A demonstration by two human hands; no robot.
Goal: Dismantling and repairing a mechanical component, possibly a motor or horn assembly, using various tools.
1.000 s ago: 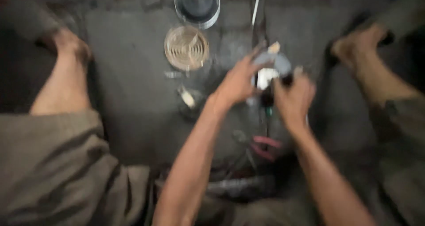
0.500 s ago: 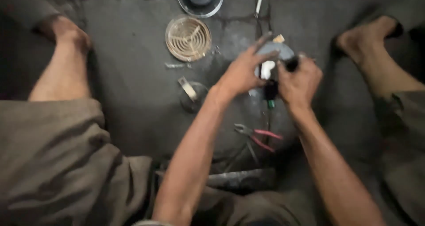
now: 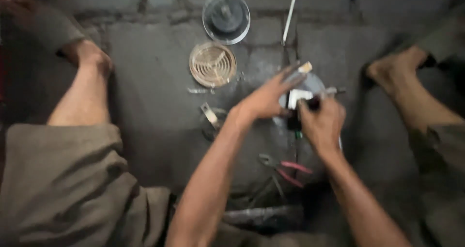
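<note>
I sit on the floor with my legs spread and both hands over a grey round part [image 3: 317, 82] that has a white piece [image 3: 299, 97] on it. My left hand [image 3: 268, 100] rests on the part's left side with its fingers spread, and a small pale piece [image 3: 305, 67] shows at the fingertips. My right hand [image 3: 323, 122] is closed on a dark-handled tool like a screwdriver [image 3: 294, 123], set against the part. Blur hides the tool's tip.
Red-handled pliers [image 3: 286, 167] lie just below my hands. A beige round grille [image 3: 212, 64], a clear round cover [image 3: 226, 17], a thin metal rod [image 3: 289, 16] and a small metal bracket [image 3: 209, 114] lie on the stone floor. My bare feet [image 3: 87, 58] [image 3: 393, 68] flank the work.
My left hand's fingers have spread out flat over the grey part instead of curling around it. My right hand stays on the tool. The view has shifted slightly.
</note>
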